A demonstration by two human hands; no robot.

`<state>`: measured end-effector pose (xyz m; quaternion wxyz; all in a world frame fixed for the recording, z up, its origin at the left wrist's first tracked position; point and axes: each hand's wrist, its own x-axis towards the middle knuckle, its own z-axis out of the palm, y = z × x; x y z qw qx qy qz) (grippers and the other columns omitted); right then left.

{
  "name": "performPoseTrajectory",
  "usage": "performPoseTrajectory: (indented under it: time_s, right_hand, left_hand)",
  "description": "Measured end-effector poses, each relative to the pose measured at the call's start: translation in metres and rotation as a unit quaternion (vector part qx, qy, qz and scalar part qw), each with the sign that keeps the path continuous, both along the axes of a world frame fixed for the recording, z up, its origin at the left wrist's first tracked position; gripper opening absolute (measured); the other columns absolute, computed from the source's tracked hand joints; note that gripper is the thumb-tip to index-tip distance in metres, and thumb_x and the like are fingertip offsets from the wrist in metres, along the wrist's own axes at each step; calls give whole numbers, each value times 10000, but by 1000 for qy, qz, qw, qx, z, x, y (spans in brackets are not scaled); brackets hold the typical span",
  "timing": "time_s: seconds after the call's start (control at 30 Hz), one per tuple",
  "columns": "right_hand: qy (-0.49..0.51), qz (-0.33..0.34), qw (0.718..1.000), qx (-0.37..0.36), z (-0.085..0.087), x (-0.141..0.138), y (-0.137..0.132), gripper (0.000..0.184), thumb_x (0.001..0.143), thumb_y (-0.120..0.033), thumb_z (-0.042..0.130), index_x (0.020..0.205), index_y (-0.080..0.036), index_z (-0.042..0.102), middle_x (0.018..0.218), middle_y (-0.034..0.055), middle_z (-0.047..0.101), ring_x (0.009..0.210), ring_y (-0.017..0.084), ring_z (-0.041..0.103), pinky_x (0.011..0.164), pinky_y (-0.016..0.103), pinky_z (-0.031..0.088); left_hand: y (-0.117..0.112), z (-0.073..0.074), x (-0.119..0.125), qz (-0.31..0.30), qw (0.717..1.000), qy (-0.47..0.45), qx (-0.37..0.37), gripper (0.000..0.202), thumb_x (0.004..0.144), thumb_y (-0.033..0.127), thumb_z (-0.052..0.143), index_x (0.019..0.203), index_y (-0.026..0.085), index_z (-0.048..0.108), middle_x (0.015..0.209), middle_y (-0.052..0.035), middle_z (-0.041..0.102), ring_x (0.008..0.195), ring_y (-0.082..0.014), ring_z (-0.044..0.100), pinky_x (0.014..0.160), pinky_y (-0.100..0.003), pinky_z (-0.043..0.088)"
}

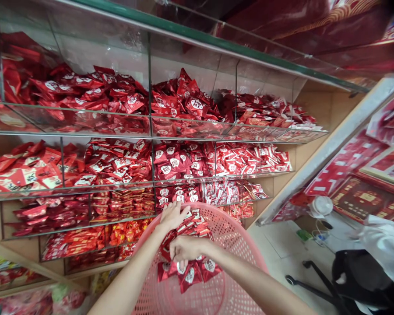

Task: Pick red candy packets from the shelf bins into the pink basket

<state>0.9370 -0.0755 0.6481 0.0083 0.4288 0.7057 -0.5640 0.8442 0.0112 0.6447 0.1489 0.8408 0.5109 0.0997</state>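
Observation:
A pink plastic basket (246,258) with a perforated wall stands in front of me, below the shelves. My left hand (174,215) is at its far rim, fingers over the edge and thumb apart, seeming to grip it. Inside the basket, my right hand (188,248) is curled closed among small red snack packets (189,275) with white oval labels. Several packets stick out under its fingers, and the fingers partly hide what they grip. More red packets (195,223) lie behind the right hand, against the far side of the basket.
Tiered shelves (197,138) with glass dividers hold heaps of red packets (174,164). A green-edged glass shelf (197,39) runs overhead. At right stand a black chair base (321,280), a white plastic bag (384,240) and red boxes (364,197) on pale floor.

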Motion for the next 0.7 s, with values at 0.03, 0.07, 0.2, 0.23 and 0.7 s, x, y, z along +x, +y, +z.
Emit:
performPoseTrajectory:
  time_s: [0.03, 0.07, 0.2, 0.23, 0.7]
  right_hand:
    - [-50, 47, 996, 58, -2, -9, 1, 93, 724, -98, 581, 789, -161, 598, 566, -65, 588, 491, 76, 556, 519, 168, 424]
    - [-92, 93, 985, 113, -3, -18, 1, 116, 702, -86, 592, 782, -161, 631, 596, -56, 609, 515, 80, 553, 511, 164, 406]
    - [-194, 221, 934, 205, -3, -51, -2, 176, 666, -138, 644, 826, -176, 707, 686, -25, 665, 559, 114, 558, 468, 186, 375]
    - [-213, 238, 924, 210, -2, -57, -5, 198, 671, -162, 649, 858, -185, 712, 703, -20, 672, 556, 120, 559, 457, 194, 373]
    - [-116, 103, 961, 231, 84, -12, -2, 119, 754, -224, 608, 850, -186, 669, 601, -40, 598, 519, 88, 527, 498, 185, 388]
  left_hand:
    - [0, 0, 0, 0, 1000, 3, 0, 698, 858, 639, 124, 1266, 180, 456, 1262, -122, 529, 1160, -283, 458, 985, -438, 291]
    - [0, 0, 0, 0, 1000, 4, -1, 703, 857, 640, 121, 1267, 178, 455, 1266, -123, 526, 1162, -284, 456, 985, -438, 291]
    - [0, 1, -1, -3, 1000, 2, -9, 714, 854, 648, 108, 1259, 176, 459, 1267, -118, 525, 1164, -282, 456, 984, -424, 296]
    - [0, 0, -1, -3, 1000, 2, -11, 714, 853, 649, 107, 1257, 178, 460, 1266, -116, 526, 1166, -280, 455, 985, -420, 297]
    - [-2, -1, -4, 4, 1000, -15, -21, 671, 854, 620, 213, 1286, 163, 447, 1304, -123, 503, 1211, -297, 424, 1023, -439, 271]
